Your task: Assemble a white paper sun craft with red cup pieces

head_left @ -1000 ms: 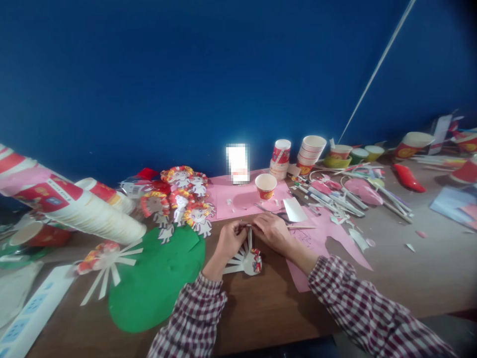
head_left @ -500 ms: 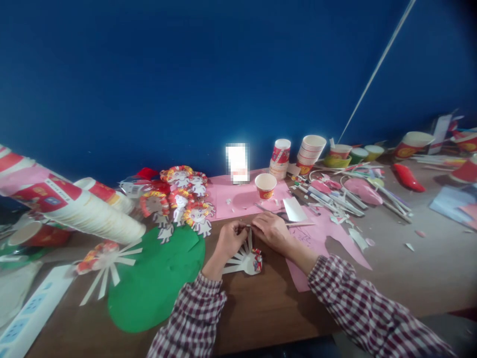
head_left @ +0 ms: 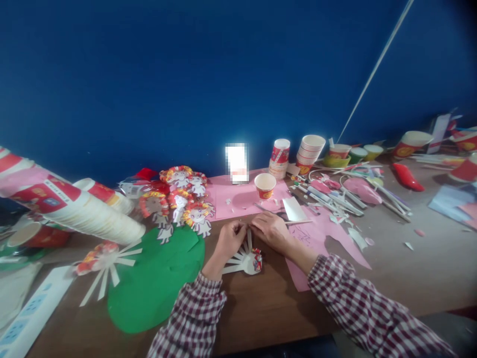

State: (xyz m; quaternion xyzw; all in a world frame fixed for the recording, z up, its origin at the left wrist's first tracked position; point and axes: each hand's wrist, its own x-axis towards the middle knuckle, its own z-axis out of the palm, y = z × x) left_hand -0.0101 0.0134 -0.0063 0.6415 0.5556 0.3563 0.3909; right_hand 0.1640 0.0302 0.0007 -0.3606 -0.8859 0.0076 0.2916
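A cut paper cup (head_left: 250,266) lies on the brown table with its white strips fanned out and some curled red bits at its right. My left hand (head_left: 231,240) pinches the tip of one upright strip between thumb and forefinger. Close against it on the right, my right hand (head_left: 271,231) has its fingers together at the same strip end; the fingertips hide the end itself. Behind my hands a red and white paper cup (head_left: 265,187) stands upright on a pink sheet (head_left: 231,199).
Left are a green sheet (head_left: 149,288), paper lions (head_left: 180,201), another cut cup (head_left: 108,258) and a leaning cup stack (head_left: 93,214). Right are upright cup stacks (head_left: 311,151), pens (head_left: 331,199), paper scraps and a red object (head_left: 408,178).
My fingertips have shifted very slightly at the strip's end. Otherwise the hands, the cut cup and the things around them keep their places.
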